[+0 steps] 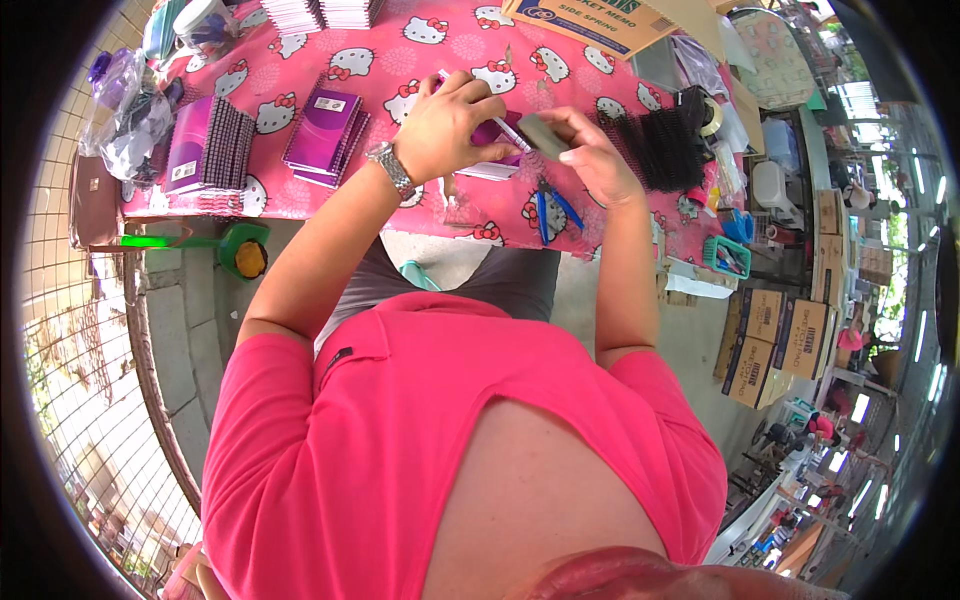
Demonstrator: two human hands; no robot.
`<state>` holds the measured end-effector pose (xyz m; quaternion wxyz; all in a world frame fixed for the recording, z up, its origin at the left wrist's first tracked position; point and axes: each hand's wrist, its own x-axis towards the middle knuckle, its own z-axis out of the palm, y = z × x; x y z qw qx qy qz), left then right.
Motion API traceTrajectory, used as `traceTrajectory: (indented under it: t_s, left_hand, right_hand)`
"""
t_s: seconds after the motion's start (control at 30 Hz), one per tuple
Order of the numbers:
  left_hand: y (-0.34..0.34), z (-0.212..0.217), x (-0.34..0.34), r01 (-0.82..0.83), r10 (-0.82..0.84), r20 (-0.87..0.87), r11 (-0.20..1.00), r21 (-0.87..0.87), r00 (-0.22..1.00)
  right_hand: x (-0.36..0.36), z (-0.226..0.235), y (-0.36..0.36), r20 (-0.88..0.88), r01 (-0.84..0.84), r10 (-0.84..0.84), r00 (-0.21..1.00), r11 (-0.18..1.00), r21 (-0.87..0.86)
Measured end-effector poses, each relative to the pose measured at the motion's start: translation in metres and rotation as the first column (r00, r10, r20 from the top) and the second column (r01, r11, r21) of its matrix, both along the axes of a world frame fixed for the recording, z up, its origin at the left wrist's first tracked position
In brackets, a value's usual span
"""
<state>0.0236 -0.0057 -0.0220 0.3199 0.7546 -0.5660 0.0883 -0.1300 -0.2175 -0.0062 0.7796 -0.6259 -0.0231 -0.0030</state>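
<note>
My left hand (pixel 455 125), with a metal watch on its wrist, grips a small purple notebook (pixel 490 132) across its edge, thumb at one end and fingers at the other. The hand covers most of that notebook. Close by on the right, my right hand (pixel 597 160) pinches a flat grey-brown piece (pixel 541 136) beside the notebook's edge; its exact kind is unclear. Blue-handled pliers (pixel 552 212) lie on the table just below my right hand. A bunch of black spiral binding coils (pixel 655 150) rests to its right.
A pink patterned cloth (pixel 350 62) covers the table. Purple notebooks stand in one stack (pixel 205 150) at left and another (pixel 322 135) nearer the middle. A cardboard box (pixel 590 25) sits at the far side, with a tape roll (pixel 711 117) right. Several cartons (pixel 775 345) stand on the floor.
</note>
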Motion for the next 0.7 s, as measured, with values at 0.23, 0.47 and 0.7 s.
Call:
traceTrajectory:
  t_s: [0.23, 0.47, 0.7]
  left_hand:
    - [0.001, 0.004, 0.002, 0.023, -0.023, -0.009, 0.999, 0.040, 1.000]
    - [-0.001, 0.006, 0.003, 0.012, -0.014, 0.019, 0.998, 0.061, 1.000]
    - [0.000, 0.005, 0.004, 0.015, -0.016, 0.031, 0.999, 0.035, 0.999]
  right_hand:
    - [0.005, 0.015, 0.007, -0.088, -0.094, 0.090, 0.992, 0.995, -0.042]
    - [0.010, 0.009, 0.001, -0.015, -0.020, 0.019, 1.000, 0.997, -0.071]
    - [0.013, 0.007, -0.001, 0.032, 0.048, -0.049, 0.998, 0.998, 0.029]
